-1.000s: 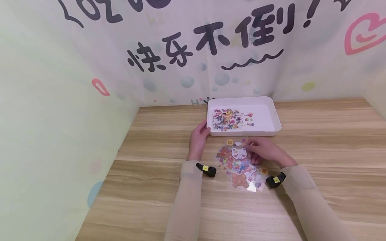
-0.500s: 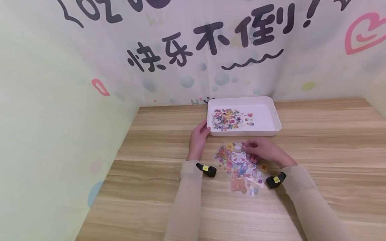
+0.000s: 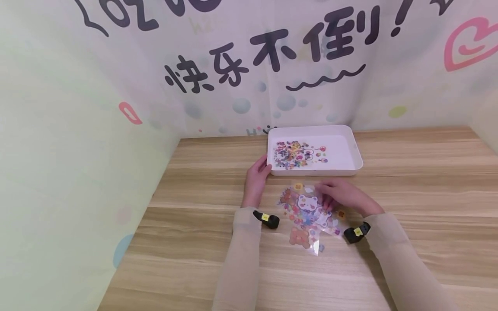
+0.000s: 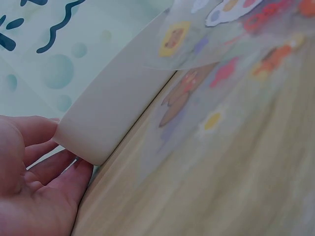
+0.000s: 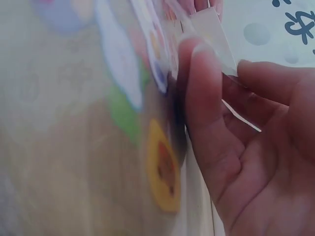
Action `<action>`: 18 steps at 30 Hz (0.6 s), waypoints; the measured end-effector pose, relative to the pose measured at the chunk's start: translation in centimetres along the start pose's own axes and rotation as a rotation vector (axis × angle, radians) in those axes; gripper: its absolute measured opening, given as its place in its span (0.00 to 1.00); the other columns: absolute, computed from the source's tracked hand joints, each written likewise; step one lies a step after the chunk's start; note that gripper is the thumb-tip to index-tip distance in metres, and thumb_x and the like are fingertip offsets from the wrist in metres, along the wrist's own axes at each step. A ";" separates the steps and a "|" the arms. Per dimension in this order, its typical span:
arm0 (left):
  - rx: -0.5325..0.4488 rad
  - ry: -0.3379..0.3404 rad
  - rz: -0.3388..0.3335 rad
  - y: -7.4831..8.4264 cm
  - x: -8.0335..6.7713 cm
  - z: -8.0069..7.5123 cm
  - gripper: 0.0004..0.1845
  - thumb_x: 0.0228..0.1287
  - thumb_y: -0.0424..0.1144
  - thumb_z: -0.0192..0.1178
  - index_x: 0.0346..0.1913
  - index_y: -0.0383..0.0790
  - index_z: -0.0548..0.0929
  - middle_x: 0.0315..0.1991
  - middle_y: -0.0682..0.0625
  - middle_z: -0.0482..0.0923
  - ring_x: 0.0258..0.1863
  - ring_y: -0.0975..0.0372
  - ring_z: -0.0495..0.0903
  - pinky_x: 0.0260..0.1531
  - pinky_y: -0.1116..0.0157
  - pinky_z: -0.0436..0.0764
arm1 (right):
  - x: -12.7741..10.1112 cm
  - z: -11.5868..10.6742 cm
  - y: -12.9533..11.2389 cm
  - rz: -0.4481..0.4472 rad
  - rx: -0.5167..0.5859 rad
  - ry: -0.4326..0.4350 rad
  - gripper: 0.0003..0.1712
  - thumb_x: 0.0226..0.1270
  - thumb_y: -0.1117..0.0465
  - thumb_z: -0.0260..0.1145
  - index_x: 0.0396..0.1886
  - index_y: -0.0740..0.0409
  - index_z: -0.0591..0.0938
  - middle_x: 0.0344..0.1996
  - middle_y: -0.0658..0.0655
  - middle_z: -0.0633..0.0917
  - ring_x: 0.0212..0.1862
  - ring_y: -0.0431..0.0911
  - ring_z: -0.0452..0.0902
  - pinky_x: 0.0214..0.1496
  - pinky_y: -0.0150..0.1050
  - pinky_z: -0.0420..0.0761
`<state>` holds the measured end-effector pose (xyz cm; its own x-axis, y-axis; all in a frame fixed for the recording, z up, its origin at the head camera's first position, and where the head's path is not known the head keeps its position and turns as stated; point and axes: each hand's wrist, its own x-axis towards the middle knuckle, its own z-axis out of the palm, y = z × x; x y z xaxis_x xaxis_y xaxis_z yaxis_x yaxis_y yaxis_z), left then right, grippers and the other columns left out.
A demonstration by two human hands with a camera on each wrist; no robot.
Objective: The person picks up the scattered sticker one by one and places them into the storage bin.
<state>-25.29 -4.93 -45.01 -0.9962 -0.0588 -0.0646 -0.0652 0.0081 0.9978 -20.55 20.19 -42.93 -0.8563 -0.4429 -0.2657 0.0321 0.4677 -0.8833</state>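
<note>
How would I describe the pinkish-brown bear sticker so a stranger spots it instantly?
On the wooden table, find the white tray, then the clear sticker sheets in front of it, by the right hand. The pinkish-brown bear lies near their end farthest from the tray. Its paler brown sets it apart from the white bear and darker brown bear nearer the tray.

"How is the light spread?"

"Softly, in the head view. The table [image 3: 186, 242] is evenly lit, and a faint shadow is cast on it along the inner side of the right sleeve [image 3: 400, 259]. Among the clear sticker sheets [image 3: 307, 211], a bright patch of glare is caught on a corner nearer the body than the right hand [image 3: 340, 194]."

"Is everything sharply shown?"

"Not from the wrists. In dim, greenish light, the left hand [image 4: 39, 196] is kept fairly crisp, while the sheets to its right are blurred. Beside the right hand, the nearest stickers [image 5: 162, 169] are badly smeared."
</note>
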 end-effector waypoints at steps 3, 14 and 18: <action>0.010 0.002 -0.002 -0.1 0.1 0.0 0.22 0.64 0.39 0.52 0.62 0.48 0.68 0.59 0.56 0.67 0.57 0.65 0.67 0.51 0.73 0.71 | 0.0 -0.1 0.0 -0.003 -0.029 0.008 0.17 0.68 0.52 0.51 0.32 0.62 0.78 0.21 0.60 0.79 0.24 0.51 0.76 0.26 0.43 0.80; 0.002 -0.004 0.017 -0.2 0.1 0.0 0.22 0.64 0.39 0.51 0.62 0.47 0.68 0.61 0.52 0.66 0.57 0.64 0.67 0.52 0.73 0.70 | -0.3 -0.6 0.2 -0.019 -0.013 -0.026 0.13 0.67 0.62 0.51 0.46 0.65 0.74 0.26 0.60 0.78 0.27 0.50 0.76 0.29 0.42 0.81; 0.004 -0.006 0.015 -0.2 0.1 0.0 0.22 0.64 0.39 0.52 0.62 0.47 0.68 0.60 0.53 0.66 0.57 0.64 0.67 0.51 0.73 0.71 | -0.3 -0.8 0.2 -0.008 0.036 -0.017 0.14 0.68 0.60 0.51 0.45 0.66 0.74 0.26 0.61 0.78 0.26 0.51 0.77 0.29 0.44 0.81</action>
<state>-25.35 -4.92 -45.17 -0.9973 -0.0527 -0.0502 -0.0510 0.0134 0.9986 -20.65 21.05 -42.72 -0.8476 -0.4597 -0.2651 0.0444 0.4363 -0.8987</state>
